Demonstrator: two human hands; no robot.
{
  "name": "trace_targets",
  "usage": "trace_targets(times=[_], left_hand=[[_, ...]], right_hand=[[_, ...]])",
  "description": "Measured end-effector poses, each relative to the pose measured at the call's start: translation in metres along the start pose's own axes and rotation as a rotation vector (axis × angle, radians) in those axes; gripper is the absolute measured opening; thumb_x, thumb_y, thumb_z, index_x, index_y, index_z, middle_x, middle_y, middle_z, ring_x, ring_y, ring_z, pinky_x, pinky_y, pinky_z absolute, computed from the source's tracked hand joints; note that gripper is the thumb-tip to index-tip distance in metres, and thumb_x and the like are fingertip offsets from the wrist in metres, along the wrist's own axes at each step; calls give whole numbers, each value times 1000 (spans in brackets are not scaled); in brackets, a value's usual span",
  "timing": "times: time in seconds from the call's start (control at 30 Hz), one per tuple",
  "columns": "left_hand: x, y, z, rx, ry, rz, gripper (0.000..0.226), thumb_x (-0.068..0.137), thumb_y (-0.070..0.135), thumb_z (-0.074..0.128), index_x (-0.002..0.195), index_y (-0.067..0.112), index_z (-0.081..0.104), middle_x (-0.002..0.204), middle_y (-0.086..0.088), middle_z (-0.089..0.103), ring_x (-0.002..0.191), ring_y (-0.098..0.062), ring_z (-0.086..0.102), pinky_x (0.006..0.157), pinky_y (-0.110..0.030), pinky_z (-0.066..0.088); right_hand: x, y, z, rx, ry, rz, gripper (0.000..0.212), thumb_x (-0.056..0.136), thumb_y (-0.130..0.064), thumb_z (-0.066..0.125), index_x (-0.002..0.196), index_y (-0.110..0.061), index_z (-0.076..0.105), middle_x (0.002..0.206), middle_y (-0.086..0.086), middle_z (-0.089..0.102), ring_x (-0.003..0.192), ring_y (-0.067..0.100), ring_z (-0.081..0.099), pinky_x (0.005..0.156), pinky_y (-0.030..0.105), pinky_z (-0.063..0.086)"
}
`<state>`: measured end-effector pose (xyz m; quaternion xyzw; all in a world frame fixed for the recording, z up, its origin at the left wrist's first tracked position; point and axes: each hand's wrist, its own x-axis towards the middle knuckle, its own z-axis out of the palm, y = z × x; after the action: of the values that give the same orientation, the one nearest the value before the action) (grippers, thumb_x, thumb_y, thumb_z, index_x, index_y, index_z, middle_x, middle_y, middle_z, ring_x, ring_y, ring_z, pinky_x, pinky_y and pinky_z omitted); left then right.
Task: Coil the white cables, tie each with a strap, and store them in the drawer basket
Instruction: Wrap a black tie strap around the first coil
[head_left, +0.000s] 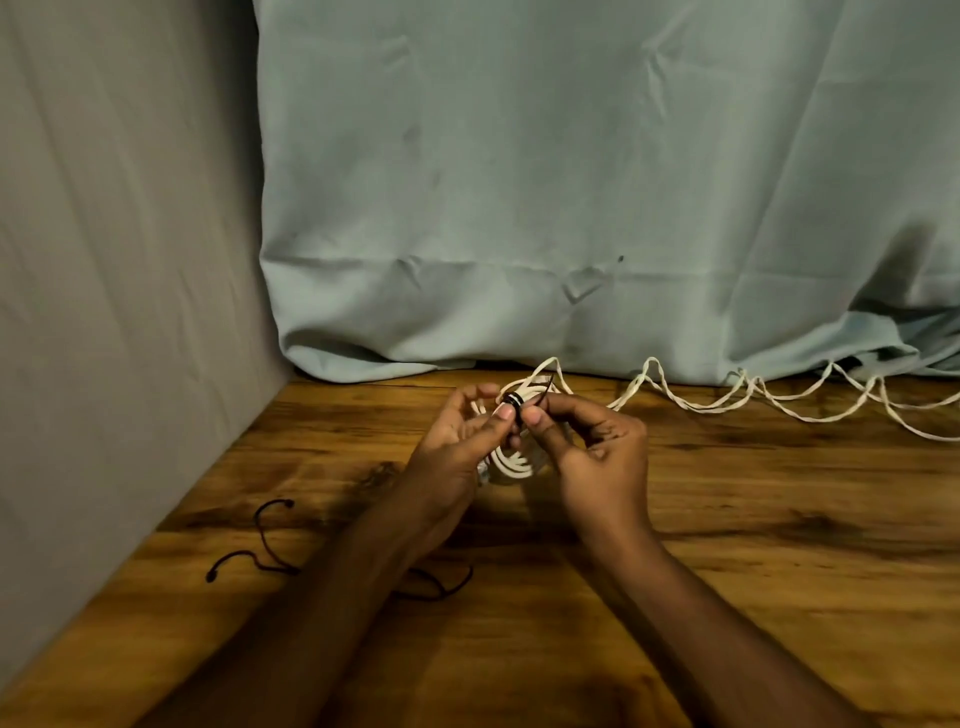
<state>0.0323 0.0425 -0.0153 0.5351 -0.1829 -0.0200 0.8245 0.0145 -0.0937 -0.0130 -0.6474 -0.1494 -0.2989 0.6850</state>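
Coil (511, 462): white cable wound in several loops, held up off the table between both hands, near the middle of the table; its lower loops show between the palms.
Strap (511, 401): a dark band with pale stripes, wrapped round the top of the coil, just at the fingertips of both hands.
Loose cable (753, 397): white, twisted, trailing from the coil away to the right along the table's far edge, below the cloth.
Left hand (457, 447): fingers curled round the coil's left side, thumb and forefinger pinching it at the strap.
Right hand (592, 447): fingers curled, thumb and forefinger pinching the strap from the right; palm faces left.
Forearms: both reach in from the bottom, meeting at the coil.
Spare straps (270, 540): thin dark cords lying on the table, left of and under the left forearm.
Table (779, 519): dark-grained wood.
Cloth (571, 182): pale blue-green, hanging behind.
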Motion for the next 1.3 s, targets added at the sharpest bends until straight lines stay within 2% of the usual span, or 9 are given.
trace_targets(times=[0.07, 0.23, 0.4, 0.53, 0.73, 0.87, 1.13, 1.23, 1.3], left_hand=[[2, 3, -2, 53, -18, 92, 41, 90, 8, 60, 127, 15, 45, 85, -4, 70, 69, -13, 64, 62, -25, 54], [-2, 7, -7, 486, -94, 219, 20, 104, 5, 43, 121, 12, 51, 87, 2, 67, 68, -15, 66, 67, -26, 53], [-4, 10, -16, 739, -179, 196, 23, 107, 18, 40, 122, 32, 50, 98, -8, 69, 78, -22, 72, 79, -37, 57], [-5, 12, -21, 801, -228, 148, 22, 108, 23, 39, 125, 33, 48, 101, -9, 69, 84, -22, 71, 85, -50, 56], [-5, 11, -26, 720, -241, 84, 19, 108, 24, 37, 125, 24, 48, 92, -20, 65, 72, -16, 63, 63, -31, 51], [-2, 9, -23, 648, -211, 100, 19, 108, 15, 35, 124, 13, 45, 93, -14, 62, 74, -19, 64, 69, -31, 51], [0, 4, -21, 384, -139, 75, 20, 105, 4, 41, 124, 5, 47, 103, -14, 63, 83, -23, 62, 79, -36, 53], [3, 3, -22, 342, -56, 99, 17, 103, 1, 44, 118, 5, 50, 93, -13, 65, 76, -21, 64, 74, -35, 55], [4, 2, -23, 343, -42, 116, 16, 102, 0, 46, 114, 8, 52, 88, -9, 67, 75, -20, 66, 73, -35, 56]], right_hand=[[-2, -5, 3, 1, -12, 11, 22, 87, 11, 75, 88, -10, 77, 81, -6, 78, 76, -2, 73, 71, 14, 56], [-7, -12, 6, -51, -49, 13, 31, 88, 10, 75, 85, -20, 76, 82, -11, 75, 75, -9, 70, 68, 7, 51], [-9, -9, 5, -94, -71, 62, 26, 91, 6, 75, 88, -19, 77, 82, -6, 77, 78, 0, 71, 68, 15, 55], [-10, -8, 5, -123, -96, 77, 22, 91, 6, 74, 90, -16, 77, 84, -3, 77, 74, 0, 70, 67, 13, 54], [-11, -7, 6, -122, -132, 153, 23, 95, 1, 73, 91, -21, 77, 85, -3, 78, 72, 3, 71, 61, 18, 55], [-8, -6, 5, -100, -98, 149, 17, 93, -1, 75, 91, -18, 78, 85, -5, 79, 79, 3, 72, 69, 19, 57], [-4, -11, 5, 248, 58, 289, 19, 91, 10, 71, 99, -6, 73, 80, 10, 79, 64, 17, 75, 64, 29, 63], [-1, -12, 4, 267, 81, 265, 30, 88, 15, 71, 112, -1, 65, 74, 7, 78, 59, 16, 74, 61, 25, 61], [-2, -12, 4, 204, 70, 219, 27, 86, 15, 73, 105, -3, 66, 71, 2, 78, 62, 10, 74, 61, 18, 58]])
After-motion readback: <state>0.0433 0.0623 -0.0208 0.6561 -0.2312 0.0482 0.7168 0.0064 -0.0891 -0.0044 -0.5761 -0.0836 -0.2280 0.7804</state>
